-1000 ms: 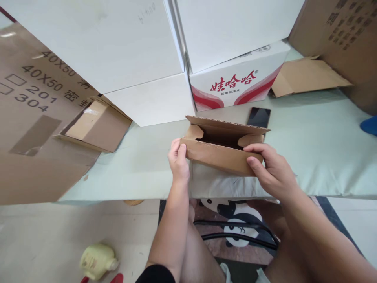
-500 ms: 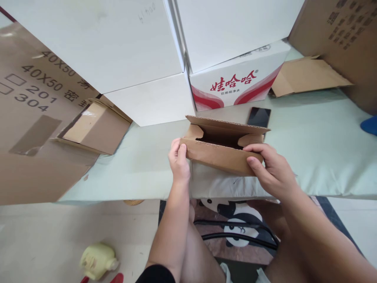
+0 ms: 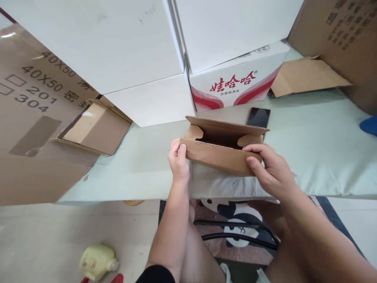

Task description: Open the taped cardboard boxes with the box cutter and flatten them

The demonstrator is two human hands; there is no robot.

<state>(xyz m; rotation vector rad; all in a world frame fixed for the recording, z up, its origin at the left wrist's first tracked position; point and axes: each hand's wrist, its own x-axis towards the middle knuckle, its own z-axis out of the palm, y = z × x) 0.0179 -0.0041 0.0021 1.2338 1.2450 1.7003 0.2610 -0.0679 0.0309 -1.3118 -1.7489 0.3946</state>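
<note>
A small brown cardboard box is held between my hands over the front of the cloth-covered surface. Its long flap stands up at the back and the side flaps fold inward, leaving a dark opening whose inside I cannot make out. My left hand grips the box's left end, thumb on the near face. At the right end, my right hand is closed on the box, with the index finger along the top edge and the thumb on the near face. Just behind the box lies a dark phone, partly covered by the flap.
White boxes and a red-and-white carton stand at the back. A cardboard box sits at left beside a large carton; another opened box lies at right. A yellow bottle lies on the floor.
</note>
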